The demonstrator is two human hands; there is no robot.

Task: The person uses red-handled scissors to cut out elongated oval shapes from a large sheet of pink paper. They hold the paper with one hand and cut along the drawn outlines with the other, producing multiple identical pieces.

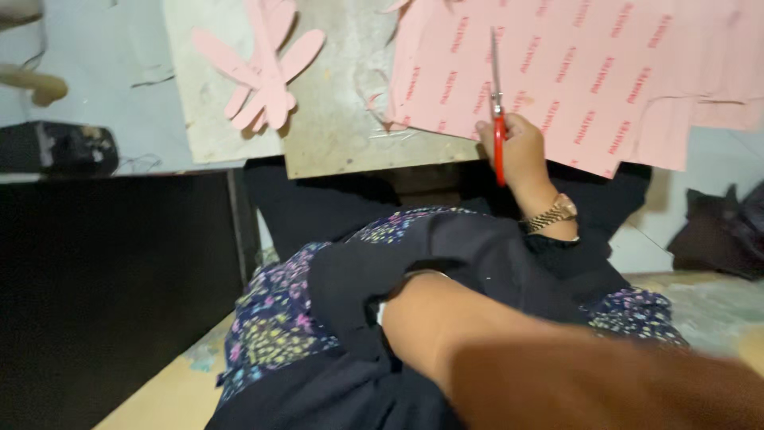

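My right hand [521, 151], with a gold watch on its wrist, is shut on red-handled scissors [497, 119]. The blades point away from me and lie over the near edge of a large pink printed sheet [605, 72]. This sheet covers the right part of a worn board [334, 119]. A pink petal-shaped cut-out [263, 72] lies on the board to the left. My left forearm [493, 342] crosses my lap close to the camera, blurred. Its hand is buried in dark cloth [350, 318], so its fingers are hidden.
A floral and black garment covers my lap [278, 318]. A dark bundle [716, 231] lies on the floor at the right. On a grey surface at the left sits a dark box-like object [56, 147]. Thread scraps lie near the board's front edge.
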